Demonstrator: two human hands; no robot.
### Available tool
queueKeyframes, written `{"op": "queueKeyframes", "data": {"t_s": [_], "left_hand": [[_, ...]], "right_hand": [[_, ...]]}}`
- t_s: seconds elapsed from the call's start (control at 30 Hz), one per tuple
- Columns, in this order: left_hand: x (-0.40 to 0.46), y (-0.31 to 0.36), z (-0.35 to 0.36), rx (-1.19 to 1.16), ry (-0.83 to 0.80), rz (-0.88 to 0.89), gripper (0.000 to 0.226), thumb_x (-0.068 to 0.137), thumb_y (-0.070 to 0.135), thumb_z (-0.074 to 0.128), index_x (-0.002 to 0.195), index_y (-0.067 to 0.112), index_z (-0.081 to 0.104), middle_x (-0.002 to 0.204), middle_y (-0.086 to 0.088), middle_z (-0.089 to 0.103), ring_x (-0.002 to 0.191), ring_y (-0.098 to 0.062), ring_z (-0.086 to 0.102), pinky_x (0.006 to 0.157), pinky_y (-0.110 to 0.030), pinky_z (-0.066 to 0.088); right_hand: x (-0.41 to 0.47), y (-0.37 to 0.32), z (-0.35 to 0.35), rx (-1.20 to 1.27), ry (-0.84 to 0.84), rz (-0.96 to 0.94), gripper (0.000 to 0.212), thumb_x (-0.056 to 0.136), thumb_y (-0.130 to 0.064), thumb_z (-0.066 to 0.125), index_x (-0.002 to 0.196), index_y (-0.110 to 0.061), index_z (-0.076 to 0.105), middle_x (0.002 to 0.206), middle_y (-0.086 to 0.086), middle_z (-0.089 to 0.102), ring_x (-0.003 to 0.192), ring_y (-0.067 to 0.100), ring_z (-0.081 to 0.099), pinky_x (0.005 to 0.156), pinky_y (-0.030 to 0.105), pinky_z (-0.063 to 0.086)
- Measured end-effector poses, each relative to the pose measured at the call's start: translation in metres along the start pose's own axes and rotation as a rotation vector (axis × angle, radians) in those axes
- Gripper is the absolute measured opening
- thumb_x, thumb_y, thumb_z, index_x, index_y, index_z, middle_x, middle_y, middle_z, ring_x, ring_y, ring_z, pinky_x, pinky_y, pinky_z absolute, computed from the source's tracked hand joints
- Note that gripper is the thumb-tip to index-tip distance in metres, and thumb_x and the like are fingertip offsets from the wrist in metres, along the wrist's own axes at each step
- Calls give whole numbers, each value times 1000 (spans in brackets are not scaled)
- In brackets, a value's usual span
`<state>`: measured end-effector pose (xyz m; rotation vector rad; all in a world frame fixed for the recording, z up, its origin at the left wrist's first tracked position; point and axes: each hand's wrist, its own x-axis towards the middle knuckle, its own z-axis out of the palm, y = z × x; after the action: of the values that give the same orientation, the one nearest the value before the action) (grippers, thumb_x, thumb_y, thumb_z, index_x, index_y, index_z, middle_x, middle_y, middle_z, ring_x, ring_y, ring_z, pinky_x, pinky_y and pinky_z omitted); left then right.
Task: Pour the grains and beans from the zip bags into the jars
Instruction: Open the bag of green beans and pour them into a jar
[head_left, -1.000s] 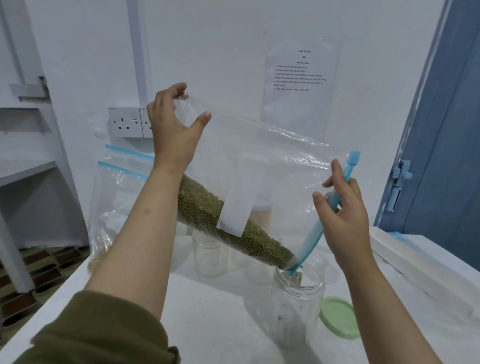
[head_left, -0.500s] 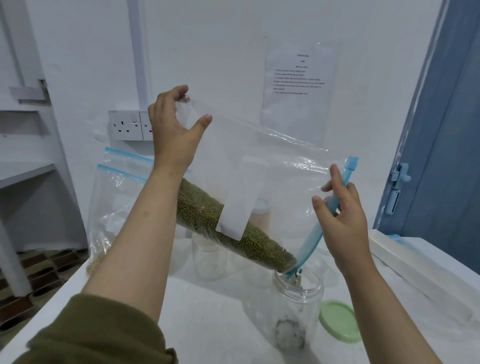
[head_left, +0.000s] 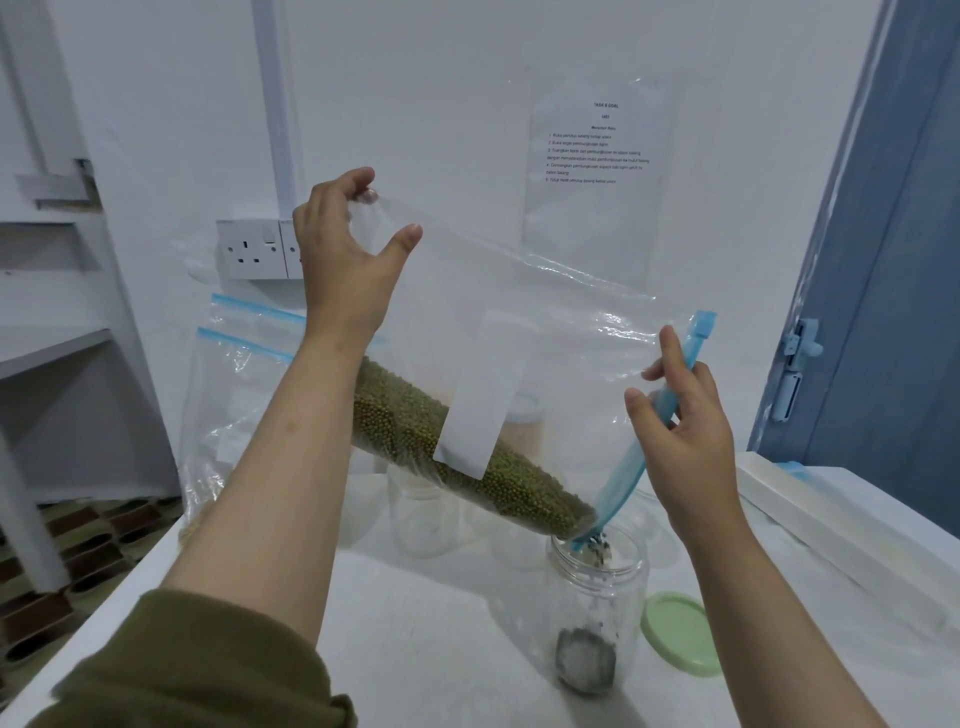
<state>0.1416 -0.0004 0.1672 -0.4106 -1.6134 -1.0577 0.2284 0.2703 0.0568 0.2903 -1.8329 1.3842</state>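
Two hands are up: the left hand (head_left: 343, 260) at ten o'clock, the right hand (head_left: 685, 441) at three o'clock. Three zip bags show: one held bag of green beans (head_left: 545, 332) at centre, and two standing bags (head_left: 234, 395) at nine o'clock, one behind the other. One open jar (head_left: 597, 613) sits at five o'clock; at least three more jars (head_left: 421, 514) blur behind the plastic. One green lid (head_left: 680, 634) lies at four o'clock. One paper sheet (head_left: 597, 171) hangs at one o'clock.

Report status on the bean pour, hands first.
Left hand pinches zip bag corner high; right hand grips blue zip strip. Green beans falling into open jar. Nothing blocking.
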Motion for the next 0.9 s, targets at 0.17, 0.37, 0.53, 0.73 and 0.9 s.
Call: {"op": "queueKeyframes", "data": {"t_s": [0.17, 0.37, 0.53, 0.73, 0.9], "left_hand": [[0, 0, -3, -1, 2, 4, 56, 83, 31, 76, 132, 19, 53, 107, 26, 48, 112, -12, 42, 95, -12, 35], [-1, 1, -5, 0, 1, -5, 55, 84, 30, 76, 132, 19, 52, 106, 26, 48, 114, -13, 42, 97, -14, 35], [-3, 2, -7, -8, 4, -12, 55, 84, 30, 76, 132, 20, 52, 106, 28, 47, 113, -12, 41, 97, -14, 36], [-4, 3, -8, -12, 4, -14, 56, 84, 31, 75, 133, 18, 52, 107, 25, 48, 113, -11, 40, 97, -13, 35], [-4, 6, -8, -7, 10, -7, 56, 84, 32, 75, 133, 18, 52, 107, 24, 48, 111, -11, 40, 95, -12, 35]], "right_hand": [[0, 0, 1, 2, 1, 0, 57, 99, -8, 56, 146, -33, 39, 104, -10, 47, 87, -4, 48, 79, 9, 42], [0, -3, 0, -3, -4, -8, 56, 99, -9, 55, 147, -33, 39, 103, -10, 47, 87, -5, 48, 78, 8, 42], [0, -4, 0, 0, 10, -14, 56, 99, -7, 55, 148, -29, 40, 104, -8, 47, 90, -5, 47, 79, 6, 39], [-1, -5, -2, 16, 6, -20, 56, 99, -6, 55, 149, -27, 40, 103, -7, 47, 89, -6, 47, 78, 7, 40], [-2, -5, -3, 24, 7, -13, 56, 99, -5, 55, 149, -26, 41, 103, -8, 46, 90, -6, 47, 79, 7, 40]]}}
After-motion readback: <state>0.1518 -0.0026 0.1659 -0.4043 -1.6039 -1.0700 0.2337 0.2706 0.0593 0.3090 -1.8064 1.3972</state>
